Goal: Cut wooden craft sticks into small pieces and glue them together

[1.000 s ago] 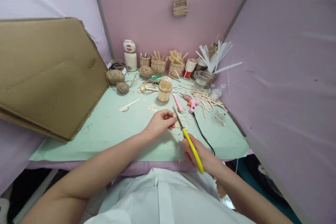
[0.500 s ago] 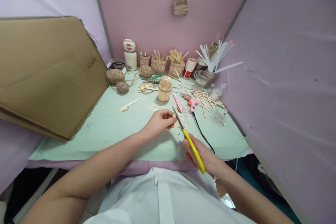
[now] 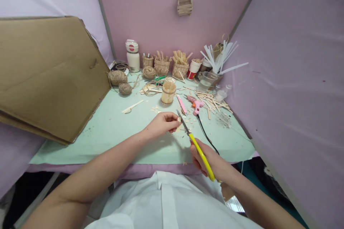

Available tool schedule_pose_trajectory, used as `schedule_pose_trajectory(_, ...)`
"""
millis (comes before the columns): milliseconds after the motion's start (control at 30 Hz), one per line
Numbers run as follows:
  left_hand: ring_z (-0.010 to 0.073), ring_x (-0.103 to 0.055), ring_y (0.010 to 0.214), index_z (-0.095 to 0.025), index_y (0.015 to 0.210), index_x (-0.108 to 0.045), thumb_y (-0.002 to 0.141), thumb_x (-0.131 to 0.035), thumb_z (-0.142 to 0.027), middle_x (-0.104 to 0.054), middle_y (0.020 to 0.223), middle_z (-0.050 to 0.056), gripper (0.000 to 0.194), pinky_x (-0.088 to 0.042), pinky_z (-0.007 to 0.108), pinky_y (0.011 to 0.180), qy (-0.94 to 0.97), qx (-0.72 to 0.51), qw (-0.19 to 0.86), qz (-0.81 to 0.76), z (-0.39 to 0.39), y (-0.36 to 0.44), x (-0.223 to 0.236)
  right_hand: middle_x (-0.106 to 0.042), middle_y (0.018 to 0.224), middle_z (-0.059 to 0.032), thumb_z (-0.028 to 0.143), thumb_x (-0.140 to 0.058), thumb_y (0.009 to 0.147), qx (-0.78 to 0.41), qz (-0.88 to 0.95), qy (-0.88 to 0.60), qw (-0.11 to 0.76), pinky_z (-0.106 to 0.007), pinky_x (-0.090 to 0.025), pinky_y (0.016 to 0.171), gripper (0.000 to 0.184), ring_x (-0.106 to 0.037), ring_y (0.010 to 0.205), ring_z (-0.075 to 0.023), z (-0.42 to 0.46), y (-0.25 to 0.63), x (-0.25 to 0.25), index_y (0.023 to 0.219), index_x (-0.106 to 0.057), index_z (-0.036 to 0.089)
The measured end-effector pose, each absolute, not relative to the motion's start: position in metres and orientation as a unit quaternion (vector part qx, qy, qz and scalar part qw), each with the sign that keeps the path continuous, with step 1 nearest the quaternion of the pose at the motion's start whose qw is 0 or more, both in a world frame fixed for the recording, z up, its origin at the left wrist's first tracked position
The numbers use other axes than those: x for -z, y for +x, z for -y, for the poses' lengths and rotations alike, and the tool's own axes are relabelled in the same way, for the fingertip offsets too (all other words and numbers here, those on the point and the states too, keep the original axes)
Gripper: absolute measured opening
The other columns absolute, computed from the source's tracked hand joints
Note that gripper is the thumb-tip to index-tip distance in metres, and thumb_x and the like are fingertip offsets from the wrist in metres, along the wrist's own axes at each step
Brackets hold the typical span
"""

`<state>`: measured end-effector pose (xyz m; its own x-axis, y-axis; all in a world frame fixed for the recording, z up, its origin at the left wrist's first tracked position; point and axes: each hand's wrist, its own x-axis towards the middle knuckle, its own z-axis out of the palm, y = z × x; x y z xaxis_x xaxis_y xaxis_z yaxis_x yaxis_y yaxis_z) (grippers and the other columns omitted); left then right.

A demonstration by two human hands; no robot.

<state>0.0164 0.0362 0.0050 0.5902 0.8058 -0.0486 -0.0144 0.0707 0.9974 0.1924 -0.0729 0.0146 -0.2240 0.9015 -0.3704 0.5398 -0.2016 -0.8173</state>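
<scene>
we are pinching a chip (image 3: 179,119) in left fingers (image 3: 175,125), gripping scissors (image 3: 199,150) in right fingers (image 3: 195,158), seemingly midway through trimming.

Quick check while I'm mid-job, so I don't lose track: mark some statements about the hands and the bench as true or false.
1. The right hand holds the yellow-handled scissors, with the left hand near the blades. True.
2. The left hand holds nothing. False: it pinches a small pale piece.
3. The pink glue gun lies to the right of the twine-banded wooden cup. True.
4. That cup is tipped on its side. False: the cup stands upright.
5. Two twine balls sit beside the cardboard at left. True.
</scene>
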Motion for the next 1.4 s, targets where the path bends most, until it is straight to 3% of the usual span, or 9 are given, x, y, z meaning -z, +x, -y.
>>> schedule_pose_trajectory(233, 0.0063, -0.038, 0.048, -0.013, 0.073, -0.062, 0.07, -0.059, -0.028, -0.049, 0.052, -0.003, 0.015, -0.028, 0.02, 0.048, 0.639, -0.273, 0.648, -0.312, -0.038, 0.011, -0.008, -0.045, 0.052, 0.0062, 0.032, -0.036, 0.091, -0.494, 0.608, -0.598, 0.167, -0.021, -0.031, 0.043, 0.025, -0.038, 0.042, -0.0076, 0.076, 0.198, -0.021, 0.068, -0.033, 0.021)
schedule_pose_trajectory(467, 0.0074, -0.037, 0.05, -0.014, 0.074, -0.064, 0.071, -0.058, -0.032, -0.049, 0.055, -0.002, 0.02, -0.028, 0.021, 0.049, 0.661, -0.239, 0.643, -0.304, -0.037, 0.008, -0.013, -0.046, 0.053, 0.0058, 0.031, -0.038, 0.09, -0.498, 0.608, -0.595, 0.167, -0.021, -0.031, 0.043, 0.021, -0.039, 0.042, -0.0081, 0.081, 0.201, -0.023, 0.07, -0.035, 0.021)
schedule_pose_trajectory(767, 0.0084, -0.038, 0.049, -0.015, 0.077, -0.068, 0.071, -0.059, -0.037, -0.049, 0.053, -0.002, 0.025, -0.029, 0.021, 0.048, 0.666, -0.215, 0.643, -0.31, -0.04, 0.007, -0.014, -0.049, 0.054, 0.0053, 0.042, -0.036, 0.091, -0.509, 0.59, -0.604, 0.166, -0.021, -0.032, 0.041, 0.027, -0.039, 0.041, -0.0083, 0.081, 0.209, -0.018, 0.074, -0.04, 0.021)
schedule_pose_trajectory(1100, 0.0081, -0.039, 0.053, -0.013, 0.08, -0.069, 0.069, -0.063, -0.045, -0.051, 0.058, -0.001, 0.034, -0.029, 0.02, 0.048, 0.663, -0.3, 0.584, -0.358, -0.047, 0.007, -0.008, -0.046, 0.06, 0.0049, 0.041, -0.034, 0.091, -0.471, 0.62, -0.584, 0.231, -0.022, -0.031, 0.043, 0.024, -0.035, 0.046, -0.0086, 0.068, 0.212, -0.007, 0.082, -0.04, 0.02)
schedule_pose_trajectory(1400, 0.0083, -0.042, 0.055, -0.015, 0.085, -0.068, 0.066, -0.067, -0.042, -0.058, 0.064, -0.001, 0.033, -0.033, 0.02, 0.051, 0.634, -0.352, 0.582, -0.369, -0.048, 0.008, -0.005, -0.04, 0.067, 0.0039, 0.044, -0.035, 0.09, -0.385, 0.679, -0.586, 0.216, -0.027, -0.035, 0.057, 0.028, -0.036, 0.059, -0.0114, 0.063, 0.207, -0.013, 0.074, -0.035, 0.021)
